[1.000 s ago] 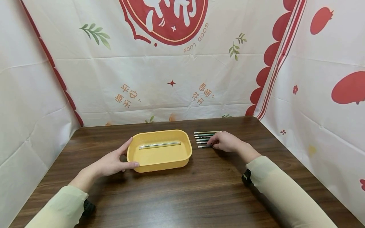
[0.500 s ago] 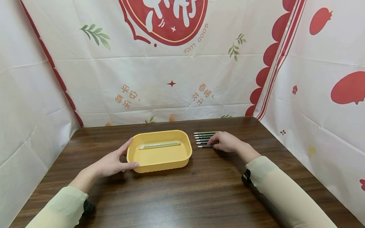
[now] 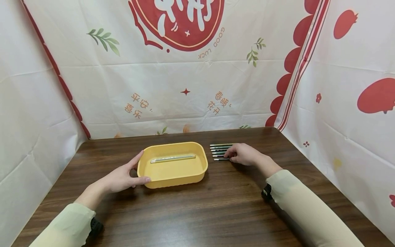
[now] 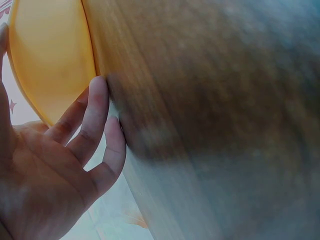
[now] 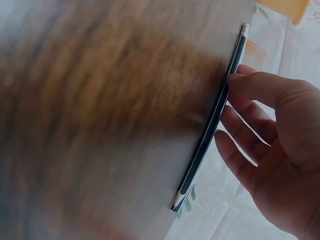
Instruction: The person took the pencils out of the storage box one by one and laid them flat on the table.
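At the left end of a yellow tray [image 3: 197,178], my left hand [image 3: 120,176] spreads its thumb and forefinger along the corners. Its fingers are nearly straight and touch the outside of the tray [image 4: 52,55]. A few pencils [image 3: 172,159] lie side by side inside the tray. On the right, my right hand [image 3: 245,154] pinches the nearest pencil [image 3: 220,159] of a row between thumb and fingers. In the right wrist view, this dark pencil [image 5: 212,120] has a white eraser end and lies at table level. The hand hides the far ends of several other pencils [image 3: 219,148].
The dark wood table [image 3: 197,212] carries the tray and the pencil row, with a narrow gap between them. A white printed cloth [image 3: 185,75] hangs behind and on both sides. Each wrist wears a black band [image 3: 266,192].
Both hands, the tray and the pencils keep their places. The whole head view has shifted slightly, so everything sits a little lower in it.
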`<state>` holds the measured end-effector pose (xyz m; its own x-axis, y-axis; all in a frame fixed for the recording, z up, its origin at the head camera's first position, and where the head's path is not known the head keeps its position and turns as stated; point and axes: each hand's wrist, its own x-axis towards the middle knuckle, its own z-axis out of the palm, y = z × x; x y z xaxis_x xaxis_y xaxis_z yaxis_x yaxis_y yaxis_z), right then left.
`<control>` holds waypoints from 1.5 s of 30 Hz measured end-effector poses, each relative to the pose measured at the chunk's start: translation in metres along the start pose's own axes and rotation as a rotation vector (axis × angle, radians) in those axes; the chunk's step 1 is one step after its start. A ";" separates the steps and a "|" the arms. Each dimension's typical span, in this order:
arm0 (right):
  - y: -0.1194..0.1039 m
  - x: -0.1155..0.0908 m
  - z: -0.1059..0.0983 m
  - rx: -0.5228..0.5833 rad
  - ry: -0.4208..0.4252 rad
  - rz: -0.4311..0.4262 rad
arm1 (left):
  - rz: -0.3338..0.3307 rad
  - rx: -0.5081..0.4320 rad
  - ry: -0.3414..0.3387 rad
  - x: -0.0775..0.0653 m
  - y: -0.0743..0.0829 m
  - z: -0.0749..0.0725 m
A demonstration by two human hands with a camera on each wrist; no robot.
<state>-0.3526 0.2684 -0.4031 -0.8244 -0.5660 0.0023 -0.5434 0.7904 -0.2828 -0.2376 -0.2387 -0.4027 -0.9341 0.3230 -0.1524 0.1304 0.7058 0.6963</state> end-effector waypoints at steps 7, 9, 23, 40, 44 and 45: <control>-0.008 -0.002 -0.009 0.063 0.043 0.025 | 0.004 0.010 -0.001 0.001 0.000 0.000; -0.013 -0.001 -0.012 0.099 0.053 0.037 | 0.004 0.010 -0.001 0.001 0.000 0.000; -0.063 0.013 -0.022 0.263 0.115 -0.070 | 0.001 -0.009 -0.007 0.001 0.000 0.000; -0.127 0.050 -0.013 0.307 0.085 -0.201 | 0.005 0.027 0.002 0.001 -0.002 -0.001; -0.141 0.058 -0.007 0.311 0.066 -0.219 | 0.004 0.040 0.006 0.001 -0.002 -0.001; -0.144 0.060 -0.005 0.317 0.057 -0.221 | 0.002 0.042 0.006 0.001 -0.002 -0.001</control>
<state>-0.3246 0.1218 -0.3575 -0.7053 -0.6934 0.1475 -0.6405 0.5341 -0.5518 -0.2392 -0.2404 -0.4041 -0.9356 0.3209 -0.1470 0.1460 0.7310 0.6666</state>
